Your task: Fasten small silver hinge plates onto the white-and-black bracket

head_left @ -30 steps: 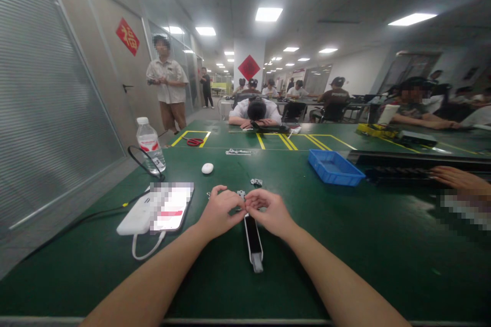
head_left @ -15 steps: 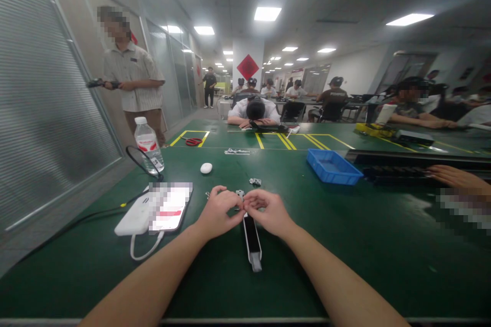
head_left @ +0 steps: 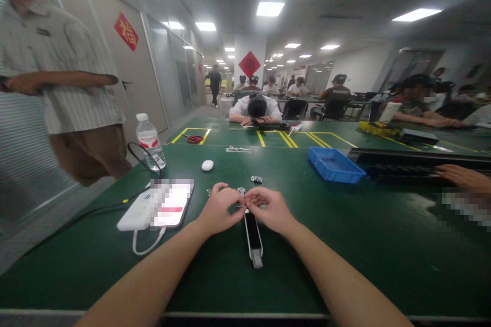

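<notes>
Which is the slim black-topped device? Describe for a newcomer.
On the green table, find the left hand and right hand close together. The slim device runs from their fingertips toward the wearer. Unlike the broad white power bank to its left, it is narrow and white-edged, with a black top and grey near end.

"Where is there room to pass?"
"Right of the right hand (head_left: 268, 208), over the near table (head_left: 345, 260), short of the bin (head_left: 341, 176)."
"What blocks the left?"
"Phone (head_left: 174, 203) and power bank (head_left: 134, 216); on their far side, bottle (head_left: 150, 144) and cable (head_left: 125, 201)."
</notes>
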A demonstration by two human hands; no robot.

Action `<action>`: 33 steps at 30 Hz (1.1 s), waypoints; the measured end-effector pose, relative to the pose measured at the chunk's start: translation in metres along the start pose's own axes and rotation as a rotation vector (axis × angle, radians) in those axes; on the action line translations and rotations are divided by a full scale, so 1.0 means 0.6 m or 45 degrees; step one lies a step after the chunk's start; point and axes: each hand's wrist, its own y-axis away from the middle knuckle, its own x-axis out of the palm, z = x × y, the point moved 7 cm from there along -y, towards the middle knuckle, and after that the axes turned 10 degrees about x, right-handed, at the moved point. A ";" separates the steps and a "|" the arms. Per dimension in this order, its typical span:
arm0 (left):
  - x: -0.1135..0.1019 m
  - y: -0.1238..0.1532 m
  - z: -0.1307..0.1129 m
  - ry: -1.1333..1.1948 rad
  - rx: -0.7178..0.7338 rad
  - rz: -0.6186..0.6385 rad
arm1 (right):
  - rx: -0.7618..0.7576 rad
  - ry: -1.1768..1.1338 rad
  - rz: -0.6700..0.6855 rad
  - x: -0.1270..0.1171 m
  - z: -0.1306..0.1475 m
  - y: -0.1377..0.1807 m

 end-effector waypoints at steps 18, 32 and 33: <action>0.003 0.010 0.049 0.035 -0.182 0.165 | 0.090 0.223 -0.215 -0.040 -0.030 -0.014; 0.019 0.018 0.058 0.146 -0.221 0.424 | 0.200 0.408 -0.159 -0.050 -0.057 -0.019; 0.020 0.018 0.057 0.152 -0.225 0.431 | 0.214 0.447 -0.152 -0.050 -0.058 -0.019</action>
